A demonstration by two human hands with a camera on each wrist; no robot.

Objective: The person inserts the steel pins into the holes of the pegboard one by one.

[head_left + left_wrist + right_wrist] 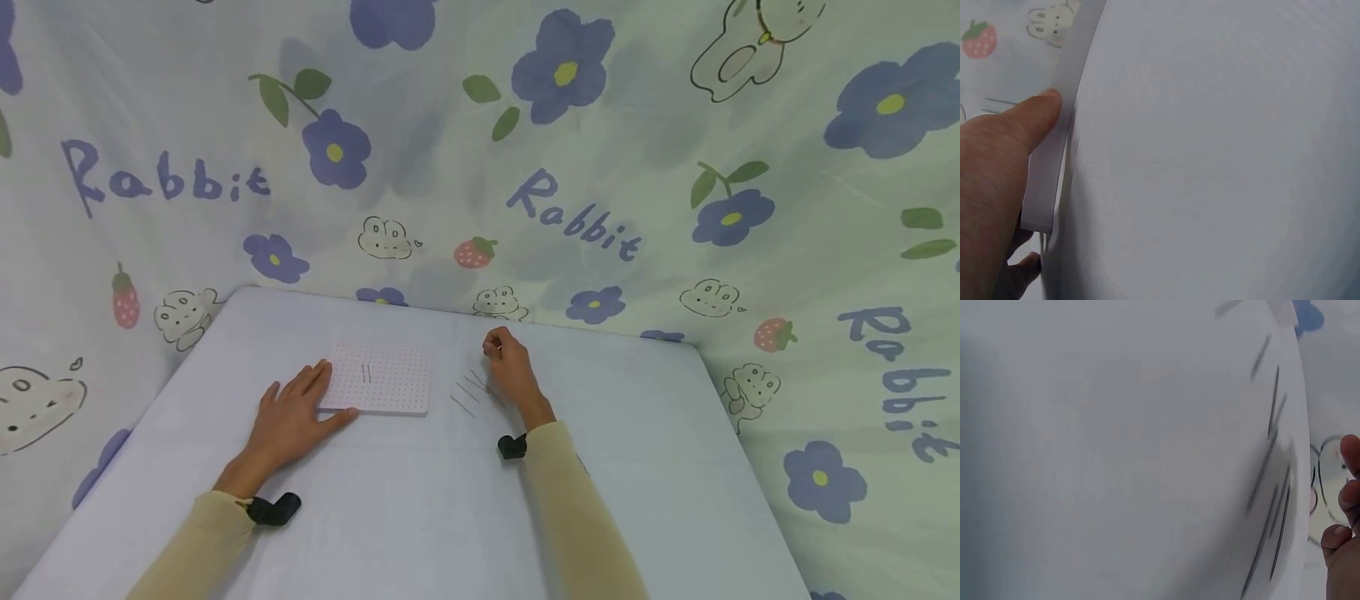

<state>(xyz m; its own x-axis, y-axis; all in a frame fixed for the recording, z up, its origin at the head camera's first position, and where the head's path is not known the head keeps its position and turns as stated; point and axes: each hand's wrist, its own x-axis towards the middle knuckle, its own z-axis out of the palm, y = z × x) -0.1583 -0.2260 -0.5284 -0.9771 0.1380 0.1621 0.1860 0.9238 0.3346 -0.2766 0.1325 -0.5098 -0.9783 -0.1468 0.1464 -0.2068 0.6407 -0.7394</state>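
Observation:
A white board dotted with rows of small holes (397,392) lies left of centre on the table. Two thin dark sticks (366,373) stand up from it. My left hand (292,421) steadies the board's near left corner, fingers stretched along its left side. The left thumb (1041,115) lies against the near edge. To the right of the board, several more thin dark sticks (465,406) lie loose on the cloth, blurred in the right wrist view. Over their far end is my right hand (513,371), its fingers loosely bent with nothing visible between the fingertips (1350,494).
A white cloth covers the table (405,517). Behind it and at both sides hangs a curtain (435,150) printed with flowers, rabbits and strawberries. Each wrist carries a small black camera, such as the one on the left wrist (275,509).

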